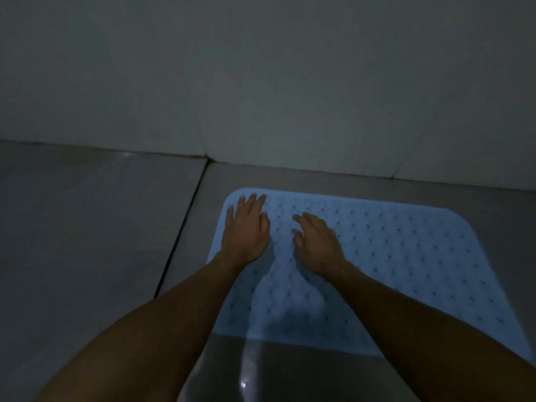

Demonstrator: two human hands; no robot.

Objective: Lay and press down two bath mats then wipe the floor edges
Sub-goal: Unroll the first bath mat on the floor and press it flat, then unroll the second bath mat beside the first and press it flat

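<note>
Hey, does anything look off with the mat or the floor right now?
Nothing stands out. The blue mat lies flat near the wall, both hands, left hand and right hand, resting on its far left corner.

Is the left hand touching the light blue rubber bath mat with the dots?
Touching. The head view shows the left hand lying flat, fingers spread, on the far left corner of the light blue dotted bath mat.

pale wall (261, 82), dark floor joint (181, 230)

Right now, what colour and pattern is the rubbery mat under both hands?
Light blue rubbery bath mat, dotted with rows of small dark holes; the head view shows it.
</note>
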